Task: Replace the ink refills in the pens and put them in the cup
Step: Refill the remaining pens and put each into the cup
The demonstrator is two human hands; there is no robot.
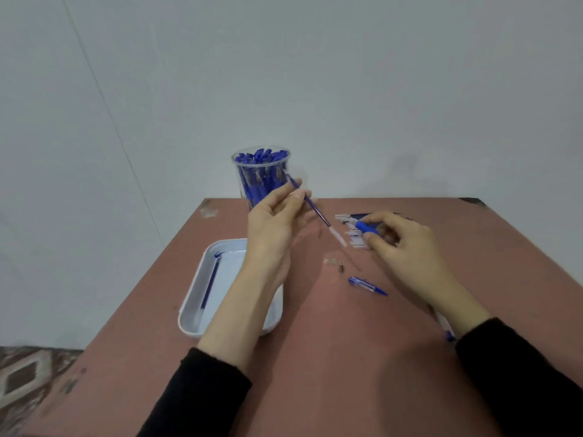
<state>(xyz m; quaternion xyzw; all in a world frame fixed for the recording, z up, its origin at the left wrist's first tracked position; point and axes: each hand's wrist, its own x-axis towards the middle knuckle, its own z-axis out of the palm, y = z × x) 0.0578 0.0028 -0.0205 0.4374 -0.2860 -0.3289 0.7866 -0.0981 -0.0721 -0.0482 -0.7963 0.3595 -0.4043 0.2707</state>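
My left hand (277,216) pinches a blue ink refill (318,211) and holds it slanted above the table, its clear end pointing down to the right. My right hand (394,241) grips the blue grip section of a pen (366,228) over a row of clear refills (355,238). A clear cup (262,175) full of blue pens stands at the table's far edge, just behind my left hand. The upper half of a pen (367,285) lies on the table between my arms, with a small metal tip and spring (336,264) near it.
A white tray (195,310) sits at the left under my left forearm and holds one blue refill (209,283). Another pen (446,329) lies partly hidden under my right wrist. The brown table (315,373) ends at a grey wall behind the cup.
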